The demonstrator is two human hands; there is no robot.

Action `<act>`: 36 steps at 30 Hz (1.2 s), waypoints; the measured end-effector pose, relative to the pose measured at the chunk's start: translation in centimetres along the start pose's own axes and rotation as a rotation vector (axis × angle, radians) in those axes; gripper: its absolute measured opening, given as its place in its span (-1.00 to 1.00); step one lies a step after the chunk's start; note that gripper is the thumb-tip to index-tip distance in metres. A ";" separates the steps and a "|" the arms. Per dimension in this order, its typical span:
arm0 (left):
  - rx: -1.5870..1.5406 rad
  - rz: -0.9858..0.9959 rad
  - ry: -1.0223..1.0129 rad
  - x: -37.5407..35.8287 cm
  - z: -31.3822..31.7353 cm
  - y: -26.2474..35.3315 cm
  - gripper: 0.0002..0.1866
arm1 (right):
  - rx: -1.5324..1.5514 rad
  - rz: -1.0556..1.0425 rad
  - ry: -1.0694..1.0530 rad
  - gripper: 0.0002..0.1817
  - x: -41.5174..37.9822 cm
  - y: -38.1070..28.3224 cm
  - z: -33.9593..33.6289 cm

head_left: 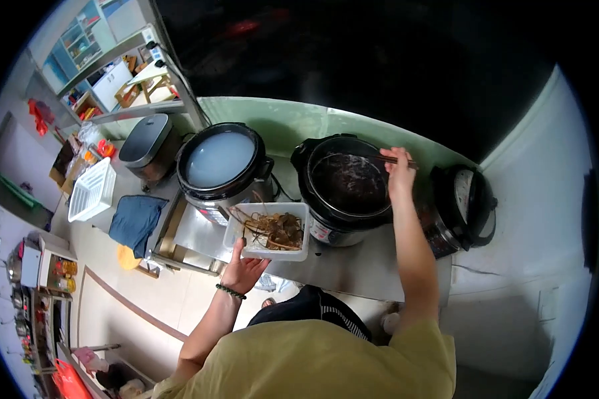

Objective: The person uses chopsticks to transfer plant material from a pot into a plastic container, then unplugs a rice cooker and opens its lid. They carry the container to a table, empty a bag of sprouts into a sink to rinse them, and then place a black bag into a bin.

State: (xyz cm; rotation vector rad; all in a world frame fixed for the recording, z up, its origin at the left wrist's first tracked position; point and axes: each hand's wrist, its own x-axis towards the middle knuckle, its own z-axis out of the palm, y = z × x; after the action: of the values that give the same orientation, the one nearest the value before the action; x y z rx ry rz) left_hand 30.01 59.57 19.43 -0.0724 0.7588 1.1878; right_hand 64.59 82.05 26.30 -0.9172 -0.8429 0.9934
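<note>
My left hand (245, 271) grips the near left edge of a clear plastic container (299, 247), held out in front of the counter. Brown, root-like dried pieces (279, 231) lie inside it. Over the right rim of an open pressure cooker (326, 229), my right hand (399, 178) is closed on chopsticks (396, 160) that point left over the pot. Dark liquid with some pale foam (353, 179) fills that pot. The chopstick tips are hard to make out against it.
Left of the dark pot stands another open cooker (209, 193) holding cloudy whitish liquid. A lidded cooker (462, 206) is at the right. Farther left are a grey bin (146, 143), a white basket (92, 189) and a dark cloth (138, 223) over the counter edge.
</note>
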 end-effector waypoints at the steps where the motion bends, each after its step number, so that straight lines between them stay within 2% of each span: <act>1: 0.010 0.003 0.026 -0.2 0.4 0.0 -0.06 | 0.078 0.017 -0.058 -0.76 -1.0 -1.5 0.4; 5: 0.087 0.027 0.024 -0.5 1.2 -0.1 -0.06 | 0.166 0.066 -0.164 -0.76 -5.7 -6.7 3.5; 7: 0.087 0.031 0.028 -0.4 1.2 0.0 -0.06 | -0.060 0.069 -0.693 -0.69 -7.9 -9.0 4.5; 8: 0.080 0.035 0.032 -0.5 1.5 0.0 -0.03 | -0.309 0.017 -0.951 -0.69 -9.2 -10.4 5.1; 10: 0.072 0.038 0.027 -0.4 1.4 0.1 -0.04 | -0.384 0.034 -1.118 -0.81 -10.8 -11.7 6.1; 11: 0.074 0.045 0.015 -0.2 1.5 0.1 -0.05 | -0.390 0.037 -1.120 -0.81 -11.1 -12.1 6.5; 13: 0.065 0.031 0.018 -0.3 1.6 0.1 -0.05 | -0.466 -0.130 -1.236 -0.89 -11.3 -12.8 6.9; 16: 0.078 0.047 0.026 -0.2 1.5 0.2 -0.05 | -0.510 -0.139 -1.214 -0.89 -11.6 -13.1 6.8; 18: 0.060 0.021 0.042 -0.1 1.4 0.1 -0.19 | -0.492 -0.199 -1.213 -0.88 -11.6 -13.8 6.8; 20: 0.050 0.015 0.025 -0.1 1.3 -0.1 -0.19 | -0.607 -0.215 -1.395 -0.87 -11.9 -14.5 7.3; 22: 0.046 0.017 0.001 -0.2 1.7 0.1 -0.19 | -0.563 -0.290 -1.398 -0.85 -12.4 -14.1 7.3; 24: 0.113 0.047 -0.008 -0.5 2.2 0.0 -0.03 | -0.571 -0.286 -1.388 -0.84 -12.9 -14.5 7.1; 25: 0.105 0.052 -0.007 -0.5 2.2 -0.1 -0.03 | -0.613 -0.286 -1.450 -0.83 -13.0 -14.6 7.1; 28: 0.130 0.070 -0.003 -0.3 2.0 0.0 -0.03 | -0.662 -0.276 -1.337 -0.79 -13.8 -15.5 6.6; 30: 0.086 0.011 -0.014 -0.1 1.7 0.0 -0.18 | -0.646 -0.304 -1.337 -0.79 -14.1 -16.3 6.8; 35: 0.071 0.004 -0.021 0.1 1.8 -0.1 -0.19 | -0.685 -0.306 -1.318 -0.77 -15.0 -16.7 7.3; 36: 0.077 0.002 -0.021 0.0 1.9 -0.1 -0.20 | -0.685 -0.361 -1.358 -0.77 -14.9 -16.7 7.3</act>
State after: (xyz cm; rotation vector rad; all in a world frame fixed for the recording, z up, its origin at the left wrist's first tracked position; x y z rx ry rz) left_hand 31.04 60.38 20.82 0.0049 0.7859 1.1584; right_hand 58.58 65.44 41.84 -0.4831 -2.5044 0.9392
